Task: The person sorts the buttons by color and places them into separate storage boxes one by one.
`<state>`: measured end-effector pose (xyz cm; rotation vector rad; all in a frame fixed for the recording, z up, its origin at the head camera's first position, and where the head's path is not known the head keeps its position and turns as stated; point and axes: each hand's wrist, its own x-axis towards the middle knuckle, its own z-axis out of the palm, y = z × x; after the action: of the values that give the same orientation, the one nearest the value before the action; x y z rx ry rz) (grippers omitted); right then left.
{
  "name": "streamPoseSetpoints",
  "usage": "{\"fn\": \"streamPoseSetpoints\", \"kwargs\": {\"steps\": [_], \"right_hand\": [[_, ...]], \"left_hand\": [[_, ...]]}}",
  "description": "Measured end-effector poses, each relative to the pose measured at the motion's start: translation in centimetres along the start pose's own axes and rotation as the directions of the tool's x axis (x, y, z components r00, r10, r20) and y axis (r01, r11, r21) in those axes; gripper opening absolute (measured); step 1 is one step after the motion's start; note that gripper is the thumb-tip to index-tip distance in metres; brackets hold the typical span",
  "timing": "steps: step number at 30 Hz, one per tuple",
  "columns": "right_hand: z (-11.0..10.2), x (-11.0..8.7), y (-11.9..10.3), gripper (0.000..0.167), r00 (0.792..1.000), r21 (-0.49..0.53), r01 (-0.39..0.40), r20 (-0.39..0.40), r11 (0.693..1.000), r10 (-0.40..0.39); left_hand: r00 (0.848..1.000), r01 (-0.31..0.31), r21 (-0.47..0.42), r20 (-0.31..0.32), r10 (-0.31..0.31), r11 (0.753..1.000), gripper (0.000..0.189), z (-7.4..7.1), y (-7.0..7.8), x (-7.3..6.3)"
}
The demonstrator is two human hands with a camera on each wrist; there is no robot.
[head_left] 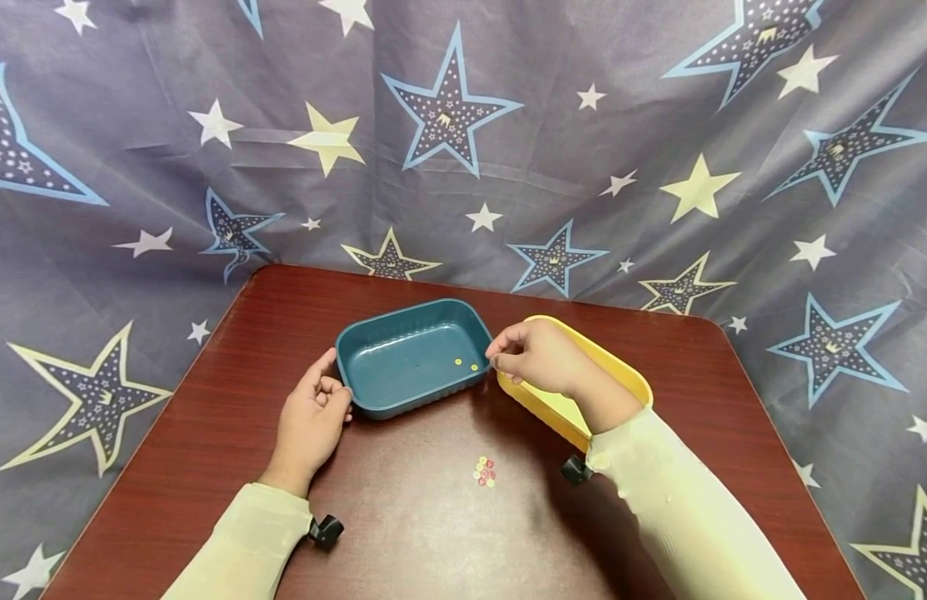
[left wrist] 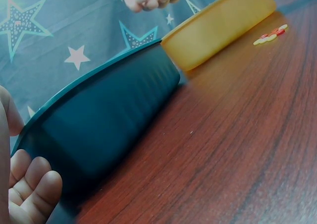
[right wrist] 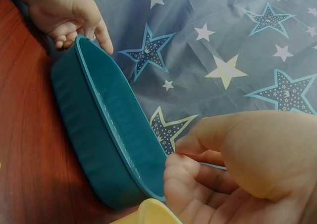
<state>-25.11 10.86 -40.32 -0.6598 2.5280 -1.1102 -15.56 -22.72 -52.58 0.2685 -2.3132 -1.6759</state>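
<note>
My left hand [head_left: 309, 425] holds the left end of a dark teal plastic tub [head_left: 411, 405], index finger along its side and thumb at the near corner. Inside the tub, toward its right end, lie two small yellow buttons [head_left: 458, 362]. My right hand [head_left: 542, 358] hovers where the tub's right rim meets a yellow tub [head_left: 636, 379]. Its thumb and index fingertips [right wrist: 182, 159] come together, the other fingers curled in; nothing shows between the tips. Hand and forearm cover part of the yellow tub.
A small cluster of red and pale yellow buttons [head_left: 484, 472] lies on the brown wooden table [head_left: 403, 517], in front of the tubs. Behind the table hangs a grey curtain [head_left: 283, 75] with stars. Black wrist cameras [head_left: 327, 531] sit at both cuffs.
</note>
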Motion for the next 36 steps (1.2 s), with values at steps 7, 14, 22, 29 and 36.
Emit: {"fn": "streamPoseSetpoints", "kwargs": {"steps": [7, 14, 22, 29, 36], "right_hand": [[0.7, -0.4, 0.0, 0.006, 1.0, 0.05, 0.001, 0.029, 0.999, -0.003], [1.2, -0.9, 0.1, 0.005, 0.999, 0.056, 0.004, 0.045, 0.998, -0.007], [1.8, -1.4, 0.3, 0.008, 0.999, 0.042, 0.009, 0.048, 0.999, -0.011], [2.2, -1.7, 0.6, 0.01, 0.998, 0.067, -0.012, 0.058, 0.998, 0.008], [2.8, -1.9, 1.0, 0.01, 0.998, 0.074, 0.0, 0.064, 0.997, -0.004]], "left_hand": [[1.0, -0.011, -0.011, -0.007, 0.011, 1.0, 0.062, 0.0, -0.2, 0.0], [1.0, -0.005, -0.015, -0.001, 0.005, 1.0, 0.063, 0.0, -0.2, 0.1], [1.0, -0.007, -0.003, 0.001, 0.007, 1.0, 0.063, -0.1, -0.1, 0.0], [1.0, -0.007, -0.009, -0.002, 0.007, 1.0, 0.063, 0.0, 0.0, 0.0], [1.0, -0.018, -0.005, -0.003, 0.018, 1.0, 0.063, 0.0, 0.0, 0.0]]}}
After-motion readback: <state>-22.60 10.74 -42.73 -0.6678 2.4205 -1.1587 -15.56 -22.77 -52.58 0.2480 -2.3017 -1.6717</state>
